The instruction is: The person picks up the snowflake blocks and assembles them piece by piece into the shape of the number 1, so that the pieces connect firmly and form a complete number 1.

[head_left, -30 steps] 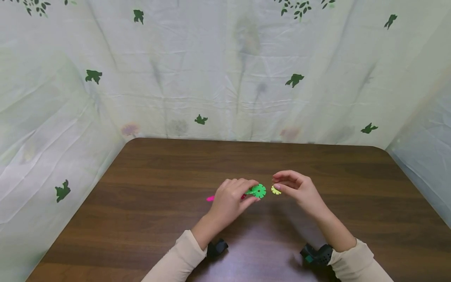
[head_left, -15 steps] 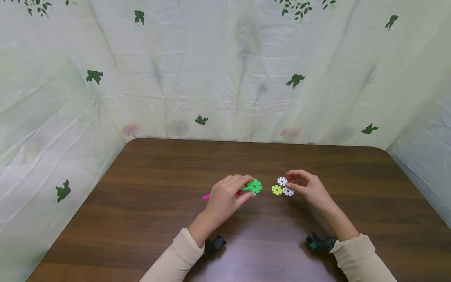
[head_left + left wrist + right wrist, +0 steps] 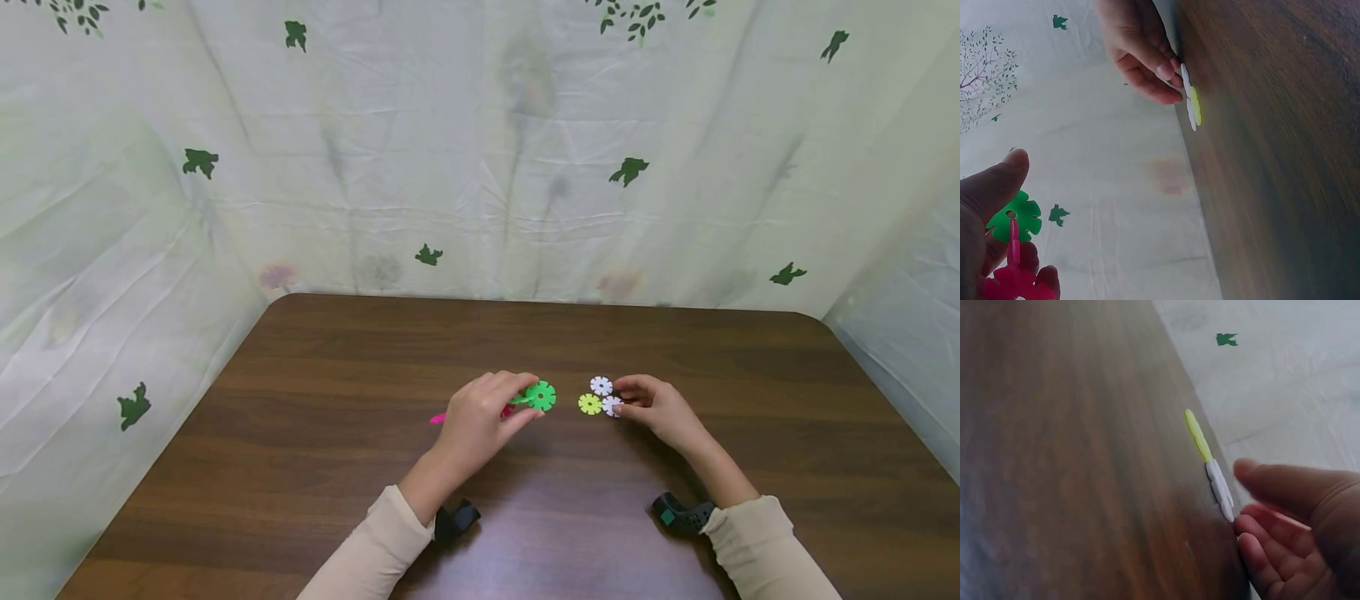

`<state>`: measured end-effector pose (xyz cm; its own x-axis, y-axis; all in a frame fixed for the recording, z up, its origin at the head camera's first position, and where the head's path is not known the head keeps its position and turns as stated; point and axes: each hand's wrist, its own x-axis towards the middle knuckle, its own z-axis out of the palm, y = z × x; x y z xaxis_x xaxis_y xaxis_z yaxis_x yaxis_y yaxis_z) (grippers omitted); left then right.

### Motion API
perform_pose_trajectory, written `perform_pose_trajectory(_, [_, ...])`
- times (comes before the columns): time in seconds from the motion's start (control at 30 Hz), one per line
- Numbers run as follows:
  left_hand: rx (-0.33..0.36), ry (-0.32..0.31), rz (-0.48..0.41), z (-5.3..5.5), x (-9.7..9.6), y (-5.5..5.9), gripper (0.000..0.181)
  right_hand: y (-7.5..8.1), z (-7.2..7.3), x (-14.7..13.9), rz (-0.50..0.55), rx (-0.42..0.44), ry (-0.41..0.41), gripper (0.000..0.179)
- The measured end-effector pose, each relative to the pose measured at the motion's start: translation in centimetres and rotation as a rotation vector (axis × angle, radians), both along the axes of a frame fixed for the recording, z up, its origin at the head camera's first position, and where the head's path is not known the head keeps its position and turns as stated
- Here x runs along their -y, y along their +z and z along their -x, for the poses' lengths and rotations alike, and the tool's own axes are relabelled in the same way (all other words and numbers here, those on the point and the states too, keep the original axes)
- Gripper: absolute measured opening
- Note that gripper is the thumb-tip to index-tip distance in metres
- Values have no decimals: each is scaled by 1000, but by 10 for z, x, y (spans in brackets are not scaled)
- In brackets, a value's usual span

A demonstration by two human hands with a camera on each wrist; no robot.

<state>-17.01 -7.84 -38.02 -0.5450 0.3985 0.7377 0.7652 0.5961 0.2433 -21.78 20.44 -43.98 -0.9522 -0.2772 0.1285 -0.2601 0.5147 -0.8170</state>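
Note:
My left hand [image 3: 483, 408] pinches a green notched plastic disc [image 3: 542, 396] between thumb and fingers. Joined to that disc are pink notched discs [image 3: 1019, 284], mostly covered by the hand in the head view; a pink edge shows behind it. To the right lie a yellow-green notched disc [image 3: 590, 404] and two white ones, an upper white disc [image 3: 601, 386] and a lower white disc [image 3: 611, 406], side by side on the table. The fingertips of my right hand [image 3: 663, 412] are right at the white discs' edges, thumb and fingers spread apart.
The brown wooden table [image 3: 360, 358] has rounded far corners. Behind it hangs a pale curtain [image 3: 450, 167] with green leaf-like patches. Black wrist cameras, one on the left wrist [image 3: 457, 521] and one on the right wrist [image 3: 681, 512], stand out over the table.
My right hand has drawn back to the right from the yellow-green disc, uncovering the two white ones, and its fingers then lowered slightly. My left hand shifted a little left with the green disc.

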Motion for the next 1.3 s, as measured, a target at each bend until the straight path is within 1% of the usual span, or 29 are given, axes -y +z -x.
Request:
perform_pose_trajectory(0.1, [3,-2,1,0,0,0,35,-1,0,0,-81,-54,10,27])
perform_pose_trajectory(0.17, [6,-3,1,0,-1,0,35,0,0,0,-113,-78,17,24])
perform_pose_trajectory(0.3, [7,1,6,0,-1,0,35,2,-2,2,-135,-70,11,23])
perform_pose_trajectory(0.47, [6,1,7,0,-1,0,35,4,-2,3,-102,-48,28,24])
perform_pose_trajectory(0.57, [1,-2,4,0,-1,0,35,7,-3,4,-88,-59,40,21])
perform_pose_trajectory(0.67, [1,-4,3,0,-1,0,35,10,-3,5,-84,-58,33,17])
perform_pose_trajectory(0.9, [33,1,15,-1,-1,-1,33,25,-9,11,-40,-19,11,17])
perform_pose_trajectory(1.17, [15,-7,15,-1,-2,-2,33,46,-20,25,60,-85,42,17])
perform_pose_trajectory(1.3, [15,-11,18,-1,-2,-3,34,54,-27,33,109,-75,44,18])
